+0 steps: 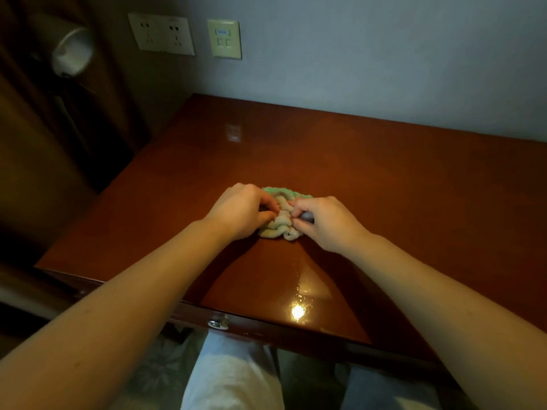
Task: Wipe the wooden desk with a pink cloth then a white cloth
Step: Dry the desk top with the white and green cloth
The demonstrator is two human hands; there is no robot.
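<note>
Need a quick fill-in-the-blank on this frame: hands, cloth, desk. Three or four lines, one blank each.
1. Both hands, left hand and right hand, pinch a bunched ____ between them.
2. The cloth rests on the wooden ____.
3. The cloth's far edge is coloured ____.
4. On the wall behind the desk, the socket plates are mounted toward its ____ side.

Missing words: cloth; desk; green; left

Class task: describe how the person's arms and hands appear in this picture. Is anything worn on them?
Both forearms are bare, with no sleeves in view. The left hand and right hand wear no gloves; no watch, bracelet or ring shows.
</note>
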